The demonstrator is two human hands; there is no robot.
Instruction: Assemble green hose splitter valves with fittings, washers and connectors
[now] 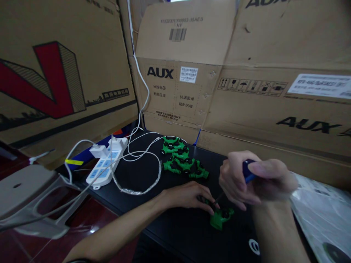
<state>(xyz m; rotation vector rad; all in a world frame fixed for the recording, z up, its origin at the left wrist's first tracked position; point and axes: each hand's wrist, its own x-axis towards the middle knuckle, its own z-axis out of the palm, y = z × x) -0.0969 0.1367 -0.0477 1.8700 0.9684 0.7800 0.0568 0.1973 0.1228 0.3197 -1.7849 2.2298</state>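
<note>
My left hand [192, 197] is closed on a green and black plastic Y-shaped fitting [219, 219], pressing it to the black tabletop. In my right hand [257, 179], slightly blurred, is a screwdriver with a dark blue handle [248, 170]. Its thin shaft slants down to the left, and the tip meets or comes very close to the fitting beside my left fingertips; the exact contact is hidden. Farther back lies a cluster of several similar green fittings [183, 160] with black parts.
A white power strip [106, 164] with plugs sits at the table's left edge, with white cables [137, 191] looping beside it. AUX cardboard [175, 95] walls the back. Clear plastic wrapping [323, 212] is at right. A pale stool [24, 190] stands left, below the table.
</note>
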